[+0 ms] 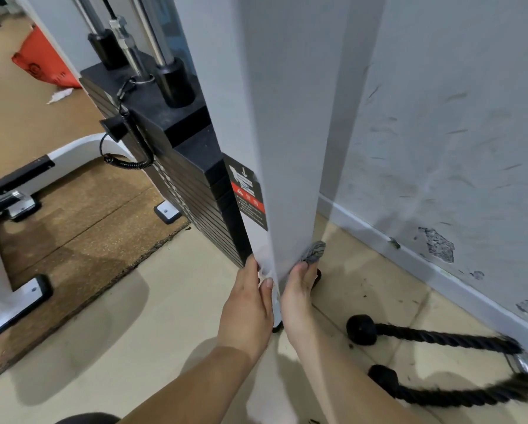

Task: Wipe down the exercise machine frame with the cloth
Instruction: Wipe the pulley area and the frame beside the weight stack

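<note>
The machine's white upright frame post [275, 123] runs from the top of the view down to the floor. My left hand [249, 304] rests against the post's lower left face, thumb on the front edge. My right hand [299, 289] reaches round the post's lower right side and presses a grey patterned cloth [314, 251] against it. Only a corner of the cloth shows; the rest is behind the post. A black warning sticker [247, 191] sits on the post's left face above my hands.
The black weight stack [183, 166] with chrome guide rods stands left of the post. A black rope handle [440, 362] lies on the tiled floor at the right, by the scuffed wall [455, 148]. White base legs [18, 289] sit on brown matting at left.
</note>
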The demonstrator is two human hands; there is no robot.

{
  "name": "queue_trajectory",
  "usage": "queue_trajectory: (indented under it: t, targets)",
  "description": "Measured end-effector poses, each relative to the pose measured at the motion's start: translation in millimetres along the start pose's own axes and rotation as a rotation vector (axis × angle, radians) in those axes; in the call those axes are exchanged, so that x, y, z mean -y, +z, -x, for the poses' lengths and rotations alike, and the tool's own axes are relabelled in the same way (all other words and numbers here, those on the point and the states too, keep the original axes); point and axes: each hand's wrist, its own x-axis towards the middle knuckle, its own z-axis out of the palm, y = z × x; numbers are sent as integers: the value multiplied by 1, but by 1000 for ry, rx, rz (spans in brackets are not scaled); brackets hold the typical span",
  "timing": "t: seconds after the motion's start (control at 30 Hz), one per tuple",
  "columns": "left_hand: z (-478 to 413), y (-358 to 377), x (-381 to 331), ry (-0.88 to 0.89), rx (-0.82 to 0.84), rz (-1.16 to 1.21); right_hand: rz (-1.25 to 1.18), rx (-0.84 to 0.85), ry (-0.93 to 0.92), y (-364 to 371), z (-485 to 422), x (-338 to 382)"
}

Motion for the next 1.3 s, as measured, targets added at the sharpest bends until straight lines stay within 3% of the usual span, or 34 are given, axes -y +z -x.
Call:
queue_trajectory:
  t: [0.2, 0.27, 0.37, 0.47, 0.63, 0.73, 0.8, 0.87, 0.97, 1.13, 1.3]
  targets:
    - [5, 8, 1, -7, -21, 4, -96, 5, 230, -9, -20, -28]
    - [7, 10, 6, -24, 1, 8, -109, -39, 192, -5, -22, -30]
    - [9, 13, 16, -47, 60, -27, 6, -88, 11, 4, -17, -32]
    - [13, 21, 19, -145, 110, -46, 127, -68, -42, -5, -17, -50]
    - [14, 19, 11, -238, 208, -57, 392, -56, -34, -24, -29, -89]
    - [13, 16, 9, -251, 254, -92, 492, -14, 92, -26, -47, -112]
    - [11, 13, 10, -258, 292, -84, 403, -45, 206, -20, -51, -108]
    - [10, 10, 7, -256, 311, -70, 114, -82, 299, -12, -41, -92]
    - [11, 9, 7, -254, 293, -81, -145, -98, 231, 5, -18, -66]
    - [10, 11, 11, -228, 296, -102, 11, -99, 21, 3, -1, -67]
    - [8, 4, 14, -188, 351, -155, 198, -68, 99, -14, -7, -81]
